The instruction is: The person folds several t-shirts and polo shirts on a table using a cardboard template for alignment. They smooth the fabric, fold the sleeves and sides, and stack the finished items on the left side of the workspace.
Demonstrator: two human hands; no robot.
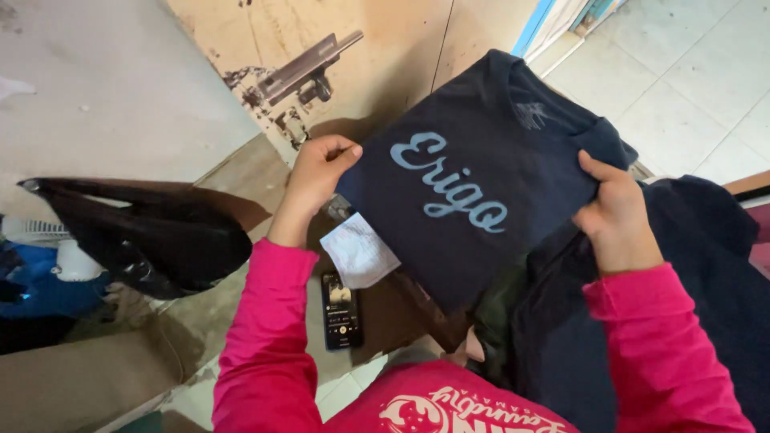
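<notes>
A folded dark navy T-shirt [481, 160] with pale blue lettering on its front is held up in front of me. My left hand [317, 172] pinches its left edge, thumb on top. My right hand [613, 208] grips its right edge, thumb over the front. Both arms wear bright pink sleeves. A white paper slip [358, 252] sticks out from under the shirt's lower left corner. Beneath it a phone [341, 309] with a lit screen lies flat.
A pile of dark clothes [706, 273] lies at the right under my right arm. A black bag [152, 232] sits at the left on a brown surface. A worn wooden door with a metal latch [309, 68] stands ahead. Tiled floor [690, 72] shows upper right.
</notes>
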